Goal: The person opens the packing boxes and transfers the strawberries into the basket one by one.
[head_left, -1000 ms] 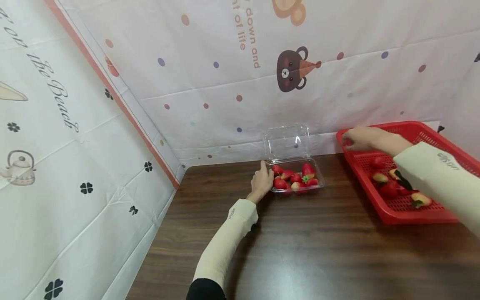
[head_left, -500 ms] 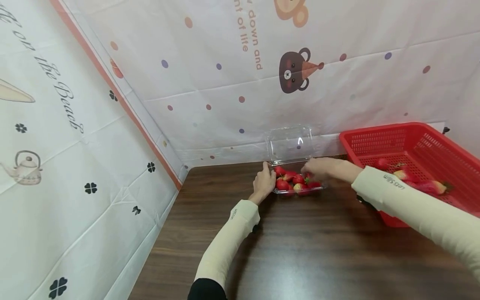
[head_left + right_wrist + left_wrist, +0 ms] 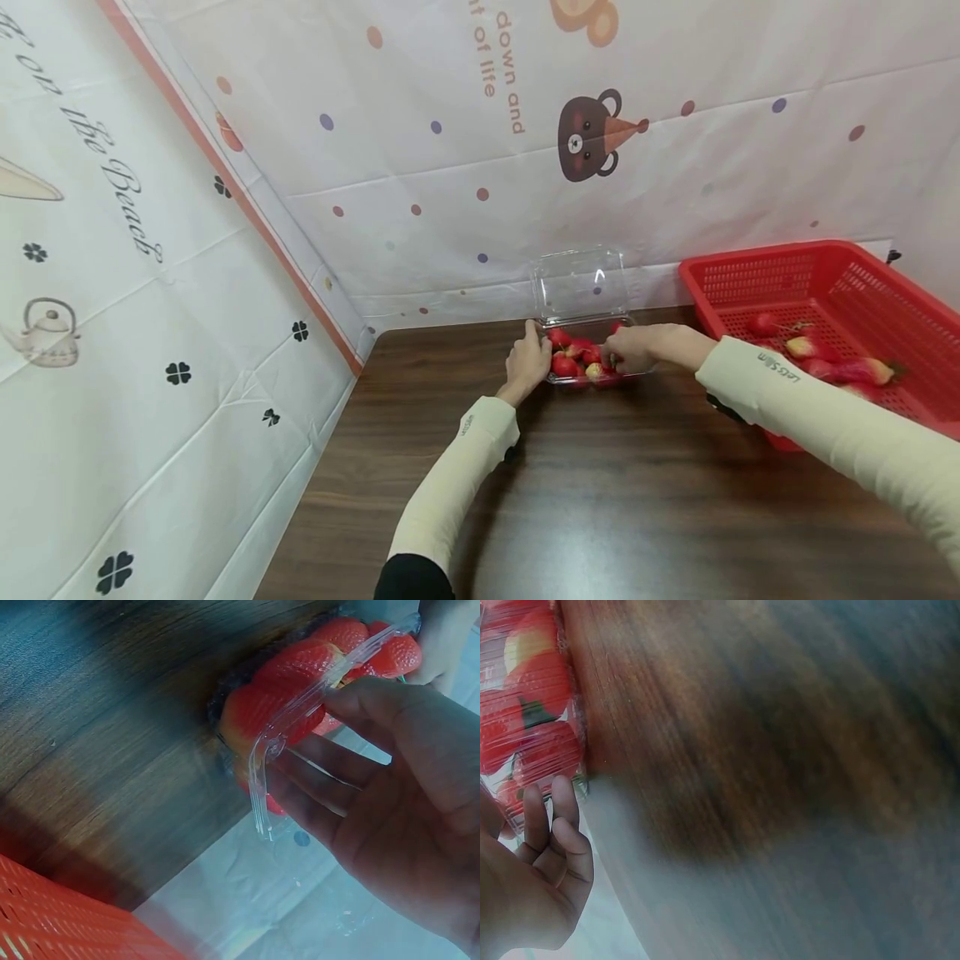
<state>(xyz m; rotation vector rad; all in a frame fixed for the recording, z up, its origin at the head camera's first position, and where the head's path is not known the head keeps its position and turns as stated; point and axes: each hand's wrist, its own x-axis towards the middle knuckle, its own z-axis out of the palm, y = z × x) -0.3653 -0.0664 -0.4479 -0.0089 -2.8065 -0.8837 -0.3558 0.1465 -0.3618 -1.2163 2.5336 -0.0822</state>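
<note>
A clear plastic clamshell box [image 3: 645, 372] filled with red strawberries [image 3: 564, 367] sits near the back of the table, its transparent lid [image 3: 579, 285] raised against the wall. At its left end my left hand [image 3: 528, 362] grips the box; bent fingers [image 3: 564, 796] touch the corner in the left wrist view. My right hand [image 3: 637, 347] reaches over the right end into the box. In the right wrist view its thumb and fingers dip behind the rim [image 3: 300, 701] and pinch a strawberry [image 3: 321, 724]; the fingertips are partly hidden.
To the right stands a red perforated basket [image 3: 757, 271] with several strawberries [image 3: 862, 372] in it. My right forearm crosses its front side. A printed cloth wall [image 3: 420, 167] rises directly behind the box and basket. The table [image 3: 585, 500] is dark wood.
My right hand has gone from the basket leftward to the box with a strawberry, and its fingers now sit lower among the fruit. The left hand has stayed at the box.
</note>
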